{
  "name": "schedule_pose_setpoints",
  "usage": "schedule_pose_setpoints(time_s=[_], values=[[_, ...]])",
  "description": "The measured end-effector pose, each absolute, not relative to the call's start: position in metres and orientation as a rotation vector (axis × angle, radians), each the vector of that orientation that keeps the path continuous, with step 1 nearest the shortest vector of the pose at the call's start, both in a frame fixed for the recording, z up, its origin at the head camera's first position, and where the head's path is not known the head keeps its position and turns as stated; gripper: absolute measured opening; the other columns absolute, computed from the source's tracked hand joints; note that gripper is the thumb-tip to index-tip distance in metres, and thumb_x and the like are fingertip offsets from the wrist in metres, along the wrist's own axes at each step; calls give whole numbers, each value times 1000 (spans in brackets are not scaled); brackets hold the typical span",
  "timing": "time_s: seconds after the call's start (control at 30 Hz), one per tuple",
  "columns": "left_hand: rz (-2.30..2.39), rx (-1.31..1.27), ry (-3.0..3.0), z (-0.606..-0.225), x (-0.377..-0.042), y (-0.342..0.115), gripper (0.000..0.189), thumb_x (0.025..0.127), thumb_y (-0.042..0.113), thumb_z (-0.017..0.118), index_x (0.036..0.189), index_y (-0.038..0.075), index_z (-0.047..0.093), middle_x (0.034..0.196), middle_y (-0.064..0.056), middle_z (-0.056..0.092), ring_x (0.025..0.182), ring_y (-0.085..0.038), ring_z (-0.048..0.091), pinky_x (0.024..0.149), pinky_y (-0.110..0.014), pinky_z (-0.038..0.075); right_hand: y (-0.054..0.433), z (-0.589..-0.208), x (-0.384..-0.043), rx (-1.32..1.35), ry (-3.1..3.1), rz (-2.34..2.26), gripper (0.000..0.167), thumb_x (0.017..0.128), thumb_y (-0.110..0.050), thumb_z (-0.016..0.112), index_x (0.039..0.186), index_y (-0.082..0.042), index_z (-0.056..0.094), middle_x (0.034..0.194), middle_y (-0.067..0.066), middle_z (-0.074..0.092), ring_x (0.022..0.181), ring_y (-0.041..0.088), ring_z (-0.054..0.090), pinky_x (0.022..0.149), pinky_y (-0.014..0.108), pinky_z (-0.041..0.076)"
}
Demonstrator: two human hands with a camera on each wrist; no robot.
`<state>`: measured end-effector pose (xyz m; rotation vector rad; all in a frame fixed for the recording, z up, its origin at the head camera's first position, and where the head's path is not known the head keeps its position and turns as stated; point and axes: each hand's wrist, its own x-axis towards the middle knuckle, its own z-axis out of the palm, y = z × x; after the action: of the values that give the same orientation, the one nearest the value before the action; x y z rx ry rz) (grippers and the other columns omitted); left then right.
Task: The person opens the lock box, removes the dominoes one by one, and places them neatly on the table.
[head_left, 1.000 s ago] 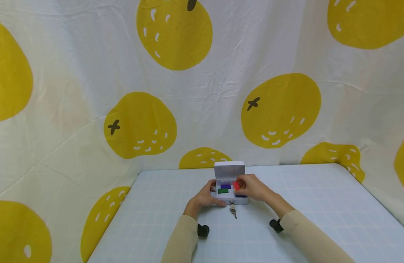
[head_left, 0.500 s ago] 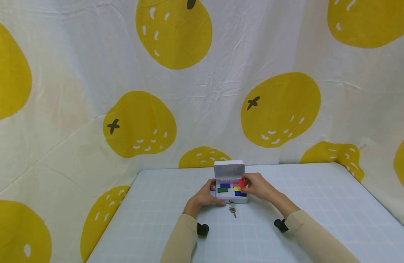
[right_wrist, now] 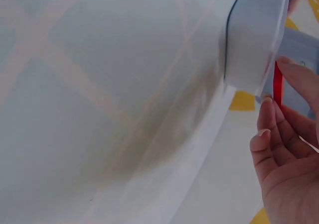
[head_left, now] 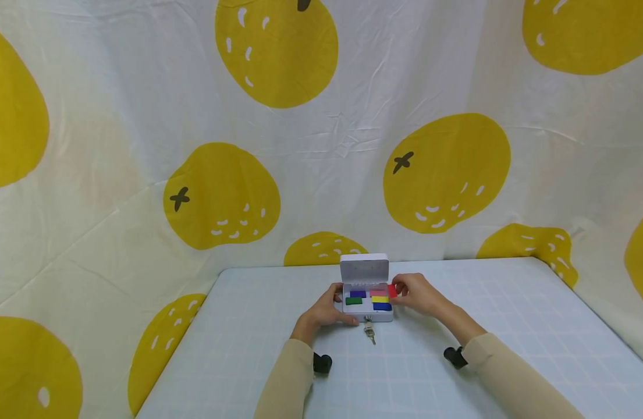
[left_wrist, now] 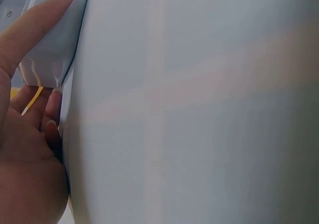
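A small white cash box (head_left: 365,269) stands on the table with its lid raised. Keys (head_left: 370,334) hang from the lock at its front. Inside lie flat coloured pieces: purple (head_left: 358,294), green (head_left: 354,301), pink (head_left: 379,293), yellow (head_left: 380,299) and blue (head_left: 382,306). My left hand (head_left: 323,311) holds the box at its left end, thumb along the front and fingers round the side. At the box's right edge, my right hand (head_left: 416,292) pinches a thin red piece (right_wrist: 278,84) between thumb and fingertips.
The pale blue checked table (head_left: 237,349) reaches out on both sides of the box. Behind it hangs a white cloth (head_left: 347,192) printed with big yellow fruit. A dark wrist camera (head_left: 323,364) sits below the left hand, another (head_left: 455,357) below the right.
My right hand has drawn the red piece rightward from over the box's right part to its right edge, uncovering the pink, yellow and blue pieces. The left hand stays at the box.
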<state>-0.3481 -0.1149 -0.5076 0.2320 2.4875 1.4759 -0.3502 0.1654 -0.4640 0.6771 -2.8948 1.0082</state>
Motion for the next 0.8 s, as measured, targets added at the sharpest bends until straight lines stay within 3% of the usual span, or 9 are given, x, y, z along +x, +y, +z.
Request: schedule_pose_setpoints(time_s=[0.8], values=[[1465,272,2487,-504,-350,-118,98,69,21,97,149,18,41,128,-5,52,118,-26,46,108,-49,37,184,-473,-361,566,-3016,1021,34,87,-11,82,113,5,66,89,6,64,83,21,56,79,36,53]])
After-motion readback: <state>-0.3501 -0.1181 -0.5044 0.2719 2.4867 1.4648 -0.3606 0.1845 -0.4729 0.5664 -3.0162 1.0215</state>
